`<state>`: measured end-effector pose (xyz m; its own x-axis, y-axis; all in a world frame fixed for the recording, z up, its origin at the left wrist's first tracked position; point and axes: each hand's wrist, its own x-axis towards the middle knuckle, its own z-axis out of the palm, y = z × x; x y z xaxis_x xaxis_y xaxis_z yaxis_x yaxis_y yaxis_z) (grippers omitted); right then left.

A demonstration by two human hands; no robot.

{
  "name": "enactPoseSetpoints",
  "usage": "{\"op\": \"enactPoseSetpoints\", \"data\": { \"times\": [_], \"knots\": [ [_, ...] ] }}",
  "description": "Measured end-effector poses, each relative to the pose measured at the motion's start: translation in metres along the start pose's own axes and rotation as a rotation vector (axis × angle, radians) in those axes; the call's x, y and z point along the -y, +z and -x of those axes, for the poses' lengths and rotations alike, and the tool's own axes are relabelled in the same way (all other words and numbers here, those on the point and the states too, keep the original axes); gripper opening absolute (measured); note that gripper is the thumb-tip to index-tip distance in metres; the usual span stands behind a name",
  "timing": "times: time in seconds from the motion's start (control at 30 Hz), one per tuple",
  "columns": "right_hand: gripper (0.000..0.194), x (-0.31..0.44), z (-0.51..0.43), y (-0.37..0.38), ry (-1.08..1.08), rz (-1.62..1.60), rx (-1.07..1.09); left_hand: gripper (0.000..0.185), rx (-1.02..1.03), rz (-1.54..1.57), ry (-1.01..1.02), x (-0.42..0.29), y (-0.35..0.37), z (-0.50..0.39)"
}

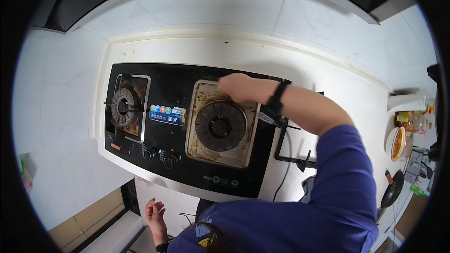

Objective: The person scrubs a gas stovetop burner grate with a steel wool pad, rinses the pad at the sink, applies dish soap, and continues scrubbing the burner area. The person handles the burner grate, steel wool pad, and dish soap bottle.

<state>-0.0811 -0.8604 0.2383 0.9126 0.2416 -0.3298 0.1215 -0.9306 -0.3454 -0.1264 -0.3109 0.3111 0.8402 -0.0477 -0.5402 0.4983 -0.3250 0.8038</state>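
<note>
A black glass gas hob (168, 77) lies before me. My right hand (233, 86), with a black band at the wrist, is at the upper edge of the stained metal drip tray (202, 147) around the right burner (220, 126). Its fingers are curled and point down; whether they hold anything is hidden. The left burner (123, 106) has its pan support on it. My left hand (155, 212) hangs below the hob's front edge, fingers loosely bent, holding nothing. Two control knobs (169, 162) sit near the front.
A black pan support (281, 151) lies on the white worktop (365, 95) right of the hob, partly behind my arm, beside a dark cable (285, 179). Farther right are a paper roll (407, 103), bottles, a bowl of food (398, 143) and a black frying pan (393, 189).
</note>
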Motion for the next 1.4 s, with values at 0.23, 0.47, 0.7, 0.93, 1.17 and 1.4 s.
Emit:
{"op": "enactPoseSetpoints", "data": {
  "times": [0.23, 0.47, 0.7, 0.93, 1.17, 1.4],
  "knots": [
    [0.022, 0.000, 0.002, 0.007, 0.069, 0.010, 0.100, 0.042, -0.020, -0.030, 0.005, -0.002, 0.006, 0.003],
    [0.021, 0.003, 0.002, 0.006, 0.025, -0.058, -0.185, 0.043, 0.025, -0.028, 0.076, -0.007, 0.002, 0.001],
    [0.020, 0.001, 0.015, 0.009, 0.082, 0.005, -0.009, 0.043, 0.000, -0.046, 0.062, -0.019, 0.006, -0.003],
    [0.013, 0.004, 0.015, 0.015, 0.032, -0.058, -0.135, 0.042, 0.061, -0.102, 0.107, -0.027, 0.014, -0.005],
    [0.018, 0.012, 0.020, 0.006, 0.193, -0.086, -0.209, 0.042, 0.083, -0.071, 0.117, -0.024, 0.016, -0.012],
    [0.019, 0.001, 0.040, 0.043, 0.312, -0.143, -0.171, 0.042, 0.089, -0.047, 0.086, -0.017, 0.012, -0.013]
  ]
}}
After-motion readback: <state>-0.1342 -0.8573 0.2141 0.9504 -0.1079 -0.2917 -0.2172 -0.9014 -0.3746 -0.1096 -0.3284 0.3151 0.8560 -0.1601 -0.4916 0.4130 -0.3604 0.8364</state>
